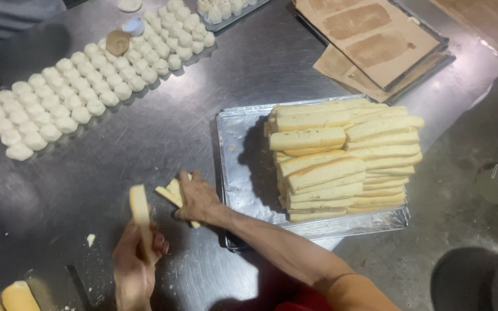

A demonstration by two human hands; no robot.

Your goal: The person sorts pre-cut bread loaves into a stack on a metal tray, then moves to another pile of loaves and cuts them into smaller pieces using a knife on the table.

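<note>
The left hand (136, 262) grips a long bread stick (140, 214) upright, one end up, clear of the bench (162, 132). The right hand (197, 198) is closed on a few yellowish bread pieces (172, 191) pressed down just left of the metal tray (240, 167), where stacked bread sticks (341, 158) wait within reach. Rows of dough balls (82, 92) fill the far left; brown paper sheets (370, 40) lie far right.
</note>
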